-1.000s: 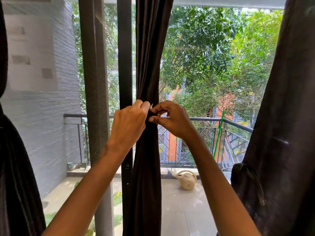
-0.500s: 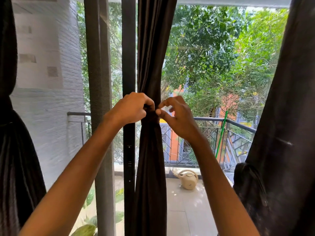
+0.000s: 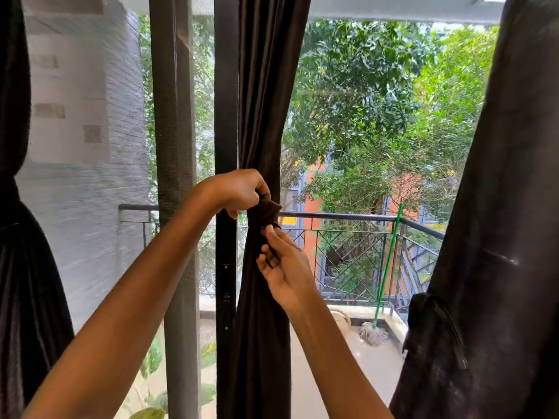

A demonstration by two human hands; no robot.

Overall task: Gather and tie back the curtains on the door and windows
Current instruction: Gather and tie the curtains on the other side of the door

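Observation:
A dark brown curtain [image 3: 266,116] hangs gathered into a narrow bundle beside the black door frame [image 3: 226,116]. At rail height a dark tie-back band [image 3: 269,211] wraps the bundle. My left hand [image 3: 239,192] grips the band and curtain from the left, fingers curled round it. My right hand [image 3: 284,264] sits just below the band, palm toward me, and pinches a thin dark strap end that hangs from the band. Another dark curtain [image 3: 490,237] hangs at the right edge, and a third [image 3: 18,237] at the left edge is cinched in at mid height.
A grey mesh screen post [image 3: 175,146] stands left of the door frame. Outside lie a tiled balcony with a metal railing [image 3: 348,217], a green-handled mop [image 3: 384,267] leaning in the corner, and trees beyond.
My right hand dropped from level with the left to below the band, drawing the strap end down. My left hand stays gripping the band. The view shifted slightly right and down.

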